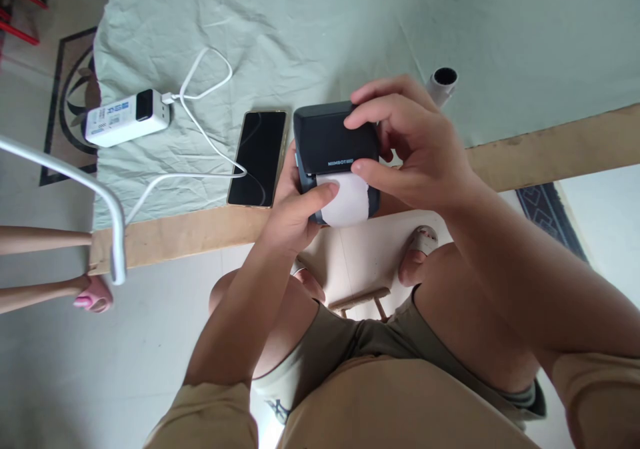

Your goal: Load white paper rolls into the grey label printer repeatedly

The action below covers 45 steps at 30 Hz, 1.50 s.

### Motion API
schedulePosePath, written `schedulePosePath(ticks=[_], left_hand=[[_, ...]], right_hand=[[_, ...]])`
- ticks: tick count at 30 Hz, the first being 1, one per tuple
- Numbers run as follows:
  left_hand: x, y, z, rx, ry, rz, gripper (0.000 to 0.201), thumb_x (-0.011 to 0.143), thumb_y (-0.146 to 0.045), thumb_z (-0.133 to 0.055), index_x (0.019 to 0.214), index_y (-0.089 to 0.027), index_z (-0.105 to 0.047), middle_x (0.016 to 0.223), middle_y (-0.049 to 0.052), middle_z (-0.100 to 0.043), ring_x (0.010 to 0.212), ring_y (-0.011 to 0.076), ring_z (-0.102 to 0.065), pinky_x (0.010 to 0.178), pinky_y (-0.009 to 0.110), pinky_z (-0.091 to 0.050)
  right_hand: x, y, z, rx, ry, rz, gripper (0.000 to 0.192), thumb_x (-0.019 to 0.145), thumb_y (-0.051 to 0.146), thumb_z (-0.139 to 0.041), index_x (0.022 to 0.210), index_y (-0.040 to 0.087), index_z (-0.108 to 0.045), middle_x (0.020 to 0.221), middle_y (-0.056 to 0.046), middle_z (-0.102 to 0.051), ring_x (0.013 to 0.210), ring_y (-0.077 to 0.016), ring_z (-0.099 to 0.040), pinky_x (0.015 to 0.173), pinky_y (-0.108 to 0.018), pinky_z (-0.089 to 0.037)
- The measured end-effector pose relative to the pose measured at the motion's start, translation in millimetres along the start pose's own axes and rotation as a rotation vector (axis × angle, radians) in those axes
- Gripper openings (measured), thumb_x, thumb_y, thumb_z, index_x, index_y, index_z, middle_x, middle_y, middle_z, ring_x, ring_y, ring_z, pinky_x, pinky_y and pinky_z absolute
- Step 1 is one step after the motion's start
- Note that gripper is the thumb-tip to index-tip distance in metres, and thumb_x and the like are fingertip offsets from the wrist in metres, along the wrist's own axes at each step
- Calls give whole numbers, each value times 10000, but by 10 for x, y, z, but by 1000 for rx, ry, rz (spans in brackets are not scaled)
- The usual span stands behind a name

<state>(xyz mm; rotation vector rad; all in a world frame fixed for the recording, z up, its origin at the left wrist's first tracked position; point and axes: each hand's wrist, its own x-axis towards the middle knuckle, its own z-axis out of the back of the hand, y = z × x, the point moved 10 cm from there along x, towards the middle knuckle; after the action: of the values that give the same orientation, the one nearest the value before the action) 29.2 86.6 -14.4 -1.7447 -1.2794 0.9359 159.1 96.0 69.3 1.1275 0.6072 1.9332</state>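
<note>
A black label printer [333,141] marked NIIMBOT is held up near the table's front edge. White label paper [345,201] curls out of its front. My left hand [300,205] is closed around the printer from the left and below, its thumb pressing on the paper. My right hand [410,135] grips the printer's right side, with fingertips on the lid and the thumb at the lid's front edge; part of its fingers is hidden behind the printer. Just left of the printer lies a smartphone [257,159] with a dark screen.
A white power bank [129,117] with a white cable [197,119] lies at the left on the pale green cloth [320,29]. Behind my right hand is a whitish tube [442,86]. A white curved bar [95,185] crosses the left side. Another person's legs [45,237] show there.
</note>
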Motion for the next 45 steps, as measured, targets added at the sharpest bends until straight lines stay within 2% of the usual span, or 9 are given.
schedulePosePath(ticks=[6, 11, 16, 20, 23, 29, 34, 40, 45], left_hand=[[-3, -13, -38, -14, 36, -5, 537, 715, -153, -724, 1196, -315, -548, 896, -37, -706, 797, 192, -735, 519, 241, -554], [-6, -16, -56, -34, 55, -2, 516, 721, -115, -710, 1171, -315, -556, 896, -47, -701, 805, 184, -734, 493, 230, -541], [-11, -49, -67, -64, 37, -42, 468, 762, -291, -725, 1201, -311, -564, 959, -13, -711, 1121, 247, -677, 754, 293, -602], [-14, -35, -42, -14, -18, -33, 429, 784, -488, -686, 1150, -279, -608, 1028, 28, -717, 1247, 286, -601, 932, 366, -570], [-13, -19, -35, -12, -29, -21, 393, 780, -480, -687, 1101, -257, -639, 999, 36, -724, 1224, 298, -617, 917, 371, -579], [-22, -91, -100, -59, 26, -71, 238, 824, -337, -660, 1045, -249, -667, 905, 15, -737, 1193, 269, -647, 959, 364, -570], [-39, -116, -119, -15, 28, -59, 320, 836, -347, -627, 1143, -265, -666, 930, 24, -743, 1232, 298, -619, 950, 401, -574], [-33, -105, -114, -51, 47, -64, 298, 828, -313, -629, 1117, -252, -665, 904, 26, -738, 1161, 294, -661, 928, 411, -581], [0, -85, -74, -67, 80, -81, 328, 792, -307, -667, 1109, -224, -653, 806, 16, -716, 1098, 294, -688, 919, 421, -582]], right_hand=[[-12, -34, -4, 8, 7, -26, 301, 774, 261, -650, 1072, 256, -609, 1263, -66, -563, 891, -154, -600, 641, -287, -513], [-3, -15, -5, 20, 17, 5, 309, 752, 235, -662, 1057, 247, -610, 1254, -48, -565, 754, -95, -558, 614, -269, -479], [-3, -84, -71, 63, 99, -73, 532, 720, 217, -658, 1230, 276, -520, 1275, -43, -545, 948, -157, -606, 654, -267, -491], [-71, -191, -229, 242, 249, -213, 731, 767, 288, -633, 1421, 300, -306, 1255, -44, -541, 887, -135, -590, 675, -269, -520], [-101, -201, -290, 364, 302, -231, 644, 830, 360, -604, 1399, 289, -313, 1201, -38, -553, 949, -135, -575, 767, -270, -537], [-91, -249, -284, 408, 258, -193, 595, 818, 383, -642, 1339, 289, -370, 1258, -35, -542, 1059, -154, -578, 828, -274, -541], [-74, -218, -277, 399, 229, -122, 600, 803, 385, -642, 1322, 263, -366, 1222, -47, -553, 1042, -162, -582, 848, -303, -544], [-75, -178, -248, 337, 184, -74, 576, 811, 311, -620, 1326, 248, -371, 1286, -57, -533, 1152, -182, -561, 1012, -363, -505], [-78, -157, -262, 294, 188, -71, 578, 810, 284, -627, 1320, 309, -356, 1305, -29, -521, 1161, -211, -572, 949, -380, -541]])
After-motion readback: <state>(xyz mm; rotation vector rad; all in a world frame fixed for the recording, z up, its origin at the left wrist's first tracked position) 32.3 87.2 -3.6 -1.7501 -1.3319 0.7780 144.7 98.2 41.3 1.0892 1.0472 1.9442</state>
